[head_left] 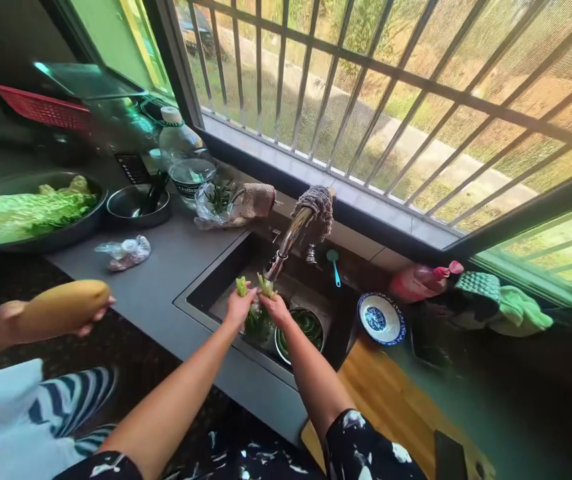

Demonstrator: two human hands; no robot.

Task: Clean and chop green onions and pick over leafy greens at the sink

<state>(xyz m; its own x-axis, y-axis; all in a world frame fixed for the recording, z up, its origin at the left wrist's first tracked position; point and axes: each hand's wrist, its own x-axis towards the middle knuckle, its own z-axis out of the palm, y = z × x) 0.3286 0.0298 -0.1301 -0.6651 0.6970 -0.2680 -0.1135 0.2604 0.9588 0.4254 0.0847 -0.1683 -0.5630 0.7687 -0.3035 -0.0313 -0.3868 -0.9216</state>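
Observation:
Over the dark sink [197,299], my left hand [240,307] is closed round a bunch of green vegetable stalks [241,287], cut ends up. Close beside it, my right hand [276,308] grips another bunch of stalks [266,285] just under the mouth of the tap [291,239]. Leaves hang below my hands into the sink, partly hidden by my fingers. A round metal bowl [282,352] with dark greens in it sits in the sink, partly behind my right forearm.
At left another person's hand [9,312] holds a large yellow-brown oblong vegetable [63,308]. A wide pan [100,212] of cabbage and a small pot [139,221] stand on the counter. A blue-and-white plate [400,327], wooden cutting board [386,393] and knife [449,455] lie right.

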